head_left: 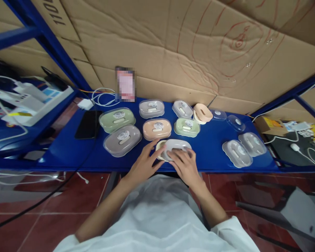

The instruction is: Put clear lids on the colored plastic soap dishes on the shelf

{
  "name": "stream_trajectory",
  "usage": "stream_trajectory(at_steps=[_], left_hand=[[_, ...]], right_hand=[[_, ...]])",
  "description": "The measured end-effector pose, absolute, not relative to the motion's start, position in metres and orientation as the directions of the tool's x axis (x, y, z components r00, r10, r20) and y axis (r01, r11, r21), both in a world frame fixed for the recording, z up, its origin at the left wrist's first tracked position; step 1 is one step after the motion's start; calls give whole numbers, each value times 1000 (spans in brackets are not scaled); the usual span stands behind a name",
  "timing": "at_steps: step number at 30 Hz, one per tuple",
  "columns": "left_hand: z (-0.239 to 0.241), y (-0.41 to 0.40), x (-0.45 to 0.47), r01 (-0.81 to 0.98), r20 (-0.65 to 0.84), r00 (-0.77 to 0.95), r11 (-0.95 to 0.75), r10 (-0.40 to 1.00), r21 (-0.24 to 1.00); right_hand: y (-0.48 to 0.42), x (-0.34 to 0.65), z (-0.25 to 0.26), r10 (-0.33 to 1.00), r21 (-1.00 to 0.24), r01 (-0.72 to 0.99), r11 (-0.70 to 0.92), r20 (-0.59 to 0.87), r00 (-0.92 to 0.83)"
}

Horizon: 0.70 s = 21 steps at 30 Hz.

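Head view, near edge of the blue shelf [212, 154]: my right hand [185, 164] presses flat on a clear lid [177, 147] over a cream soap box [160, 149], my left hand [144, 162] spread at its nine o'clock side. I judge it light, stiff and slippery, best gripped by the long edges. Farther off at twelve o'clock sit more lidded boxes [156, 128].

both hands meet ahead — left hand [144, 162] fingers spread, right hand [185, 164] curled.

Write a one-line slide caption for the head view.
Both hands, left hand and right hand, press a clear lid onto a cream soap box on a blue shelf.
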State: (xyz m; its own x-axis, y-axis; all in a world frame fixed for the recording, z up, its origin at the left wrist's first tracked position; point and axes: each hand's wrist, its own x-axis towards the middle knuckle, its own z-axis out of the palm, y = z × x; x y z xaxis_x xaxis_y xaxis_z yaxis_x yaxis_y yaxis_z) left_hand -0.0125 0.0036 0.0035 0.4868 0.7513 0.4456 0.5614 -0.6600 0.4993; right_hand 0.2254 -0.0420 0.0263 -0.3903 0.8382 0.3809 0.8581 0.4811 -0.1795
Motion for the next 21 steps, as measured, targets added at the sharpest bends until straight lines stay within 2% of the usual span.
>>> stream_trajectory(at_steps=[3, 13, 21], left_hand=[[4, 6, -13, 545, 439, 533, -690, 723, 476], [-3, 7, -11, 568, 408, 449, -606, 795, 556], [-3, 9, -12, 574, 395, 484, -624, 781, 531]], right_hand=[[-32, 213, 27, 825, -179, 826, 535, 320, -465], [-14, 210, 25, 781, -95, 805, 586, 331, -530], [-18, 209, 24, 763, -192, 747, 637, 299, -573]])
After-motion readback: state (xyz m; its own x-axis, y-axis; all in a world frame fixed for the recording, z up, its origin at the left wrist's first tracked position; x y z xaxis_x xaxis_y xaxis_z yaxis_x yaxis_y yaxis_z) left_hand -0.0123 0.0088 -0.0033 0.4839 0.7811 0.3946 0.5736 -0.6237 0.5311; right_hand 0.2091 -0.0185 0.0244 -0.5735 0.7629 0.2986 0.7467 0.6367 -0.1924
